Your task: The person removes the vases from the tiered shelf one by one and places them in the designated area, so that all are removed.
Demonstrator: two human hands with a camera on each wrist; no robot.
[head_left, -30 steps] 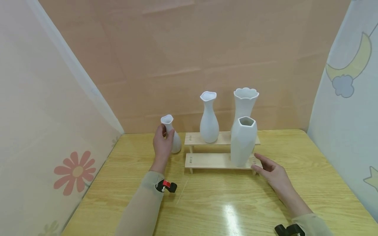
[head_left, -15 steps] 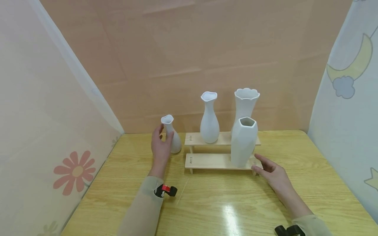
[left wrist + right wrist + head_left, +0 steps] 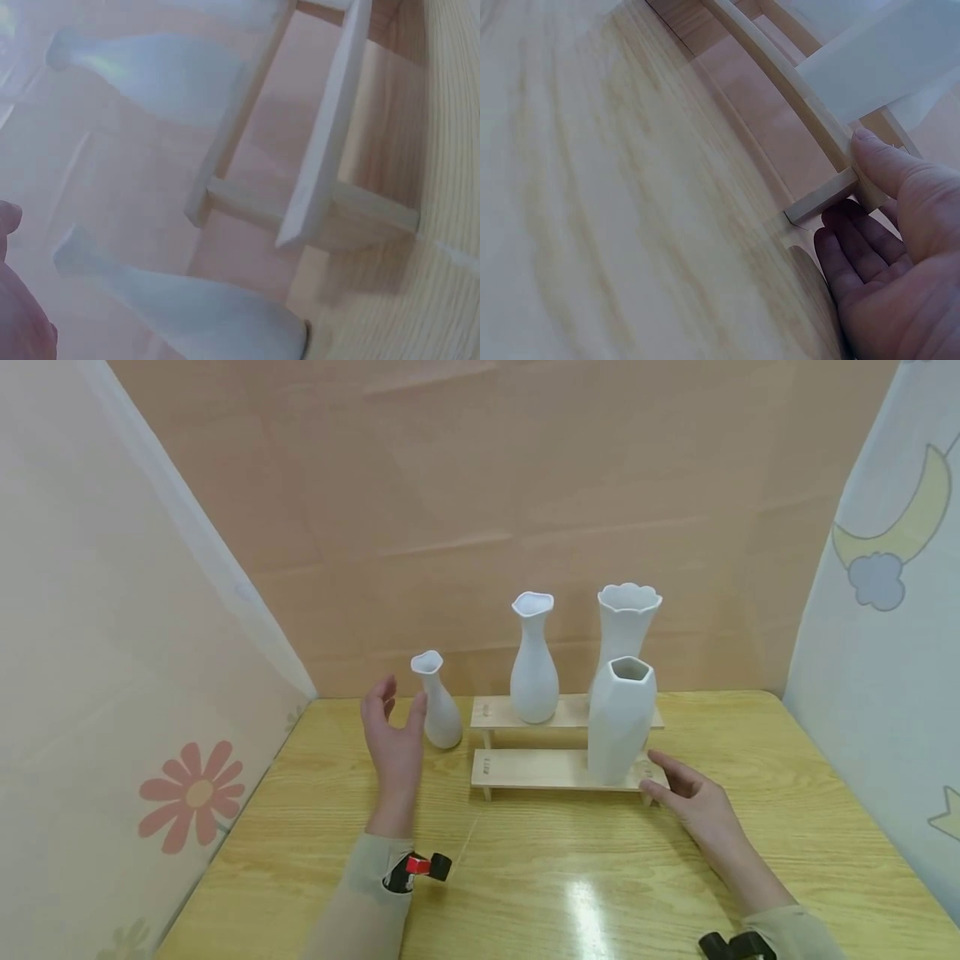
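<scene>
My left hand [image 3: 393,739] hovers just left of a small white vase [image 3: 443,714], apart from it, with thumb and fingers spread. That vase has a wavy rim and stands upright on the table, left of a two-tier wooden stand [image 3: 528,768]. With thumb and fingers, my right hand [image 3: 697,806] holds the right end of the stand's lower tier; the right wrist view shows the thumb [image 3: 889,161] on its edge. On that tier, near the right end, stands a faceted white vase [image 3: 621,727]. The upper tier carries a slender white vase [image 3: 534,681] and a scallop-rimmed vase [image 3: 626,618], partly hidden.
The stand rests on a wood-grain table [image 3: 525,868]. A tan backdrop [image 3: 480,510] rises behind it. Pale printed panels flank the table, with a red flower [image 3: 197,793] at left and a yellow moon [image 3: 900,522] at right.
My left hand has let go of the small vase and drawn away to the left. That vase stays standing in place. The right hand has kept its position at the stand.
</scene>
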